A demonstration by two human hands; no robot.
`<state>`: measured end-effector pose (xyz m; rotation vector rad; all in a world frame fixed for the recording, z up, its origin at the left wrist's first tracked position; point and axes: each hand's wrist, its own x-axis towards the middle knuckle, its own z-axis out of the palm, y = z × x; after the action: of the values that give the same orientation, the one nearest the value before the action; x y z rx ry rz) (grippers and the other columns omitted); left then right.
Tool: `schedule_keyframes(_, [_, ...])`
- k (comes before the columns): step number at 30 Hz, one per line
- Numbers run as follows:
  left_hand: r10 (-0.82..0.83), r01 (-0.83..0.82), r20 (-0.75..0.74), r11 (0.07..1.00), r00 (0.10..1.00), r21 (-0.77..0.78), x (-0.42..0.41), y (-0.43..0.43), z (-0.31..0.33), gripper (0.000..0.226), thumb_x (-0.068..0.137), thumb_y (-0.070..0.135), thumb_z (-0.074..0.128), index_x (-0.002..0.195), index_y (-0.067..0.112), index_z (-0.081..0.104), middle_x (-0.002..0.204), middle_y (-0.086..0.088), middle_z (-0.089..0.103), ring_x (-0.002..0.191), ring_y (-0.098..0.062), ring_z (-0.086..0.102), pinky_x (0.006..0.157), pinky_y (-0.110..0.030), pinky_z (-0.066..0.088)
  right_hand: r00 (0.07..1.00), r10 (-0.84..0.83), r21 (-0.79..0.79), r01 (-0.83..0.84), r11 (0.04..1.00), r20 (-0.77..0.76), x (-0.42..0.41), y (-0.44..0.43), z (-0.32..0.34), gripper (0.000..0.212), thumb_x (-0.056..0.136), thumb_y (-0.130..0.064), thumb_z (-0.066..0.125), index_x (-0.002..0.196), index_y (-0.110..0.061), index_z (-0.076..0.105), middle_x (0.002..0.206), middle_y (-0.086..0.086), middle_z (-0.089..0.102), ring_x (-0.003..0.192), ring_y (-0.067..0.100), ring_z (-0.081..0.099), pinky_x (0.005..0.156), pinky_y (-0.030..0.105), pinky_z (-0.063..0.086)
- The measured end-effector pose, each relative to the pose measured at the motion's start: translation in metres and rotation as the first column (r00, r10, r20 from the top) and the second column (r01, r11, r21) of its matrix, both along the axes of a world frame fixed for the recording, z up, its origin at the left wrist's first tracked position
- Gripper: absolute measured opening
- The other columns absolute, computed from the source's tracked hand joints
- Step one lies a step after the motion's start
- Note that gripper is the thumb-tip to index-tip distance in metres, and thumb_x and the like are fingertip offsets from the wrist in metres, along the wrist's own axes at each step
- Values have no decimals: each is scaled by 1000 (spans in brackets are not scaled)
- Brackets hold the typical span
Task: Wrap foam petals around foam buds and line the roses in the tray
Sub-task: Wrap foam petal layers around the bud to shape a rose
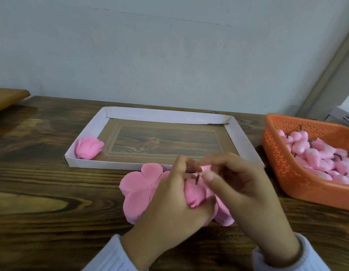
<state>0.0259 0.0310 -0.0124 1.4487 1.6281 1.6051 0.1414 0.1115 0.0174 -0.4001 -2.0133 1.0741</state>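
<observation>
**Head view, early in the task.** One finished rose (89,148) lies in the near-left corner of the tray (92,130). The rest of the tray floor is bare, so the line of roses is hardly begun. A second rose is in hand.

- **Grip, left.** The left hand (169,208) curls round a bud (195,194) and holds it above the petals (138,190). The bud's stem (197,179) points up and away.
- **Grip, right.** The right hand (248,192) has its fingers bent, with the thumb tip just beside the stem. Whether thumb and forefinger pinch the stem or only hover by it cannot be told, as motion blur smears the fingertips.
- **Petals.** They lie flat on the table (42,192), just in front of the tray's near wall and under both hands. None appears to be wrapped round the bud yet.
- **Work left.** By this view, nearly all of it. This bud needs wrapping and placing, and the basket (277,153) at the right holds many spare buds (316,159).

**Hidden or unclear.**
- The hands cover the middle of the petals, so neither their number nor any contact with the bud can be made out.
- The frame edge cuts off the basket's right side.
- The rose's underside is behind the tray wall.
</observation>
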Motion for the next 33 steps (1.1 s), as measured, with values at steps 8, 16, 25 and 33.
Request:
schedule_keyframes(8, [-20,19,-46,999,999,-35,-2,0,-5,65,68,40,68,121,59,34,107,27,62,93,4,65,71,-20,57,999,-7,-117,11,993,34,4,5,-1,8,74,-30,67,72,-24,72,68,0,71,64,14,66,61,19,51])
schedule_keyframes(16, [-290,325,249,939,924,-112,-7,-4,5,56,83,22,66,123,49,37,70,12,66,54,1,60,49,-10,43,994,65,-260,-41,965,85,9,17,-3,24,82,-31,61,78,-7,64,70,-4,67,62,-1,59,59,11,44])
schedule_keyframes(25, [-432,549,503,829,749,-107,-13,-9,13,76,76,16,67,137,42,30,55,0,59,32,-6,41,35,-12,31,856,510,-393,-442,807,85,21,27,-5,32,80,-40,75,107,-24,68,92,2,66,66,19,60,55,40,41])
schedule_keyframes(33, [-366,348,224,930,903,113,-7,-4,6,85,67,16,80,138,25,34,106,17,64,85,-2,62,76,-18,50,871,372,-762,-470,446,-320,0,4,-14,51,72,-35,83,111,-6,68,85,21,61,72,29,57,63,26,53])
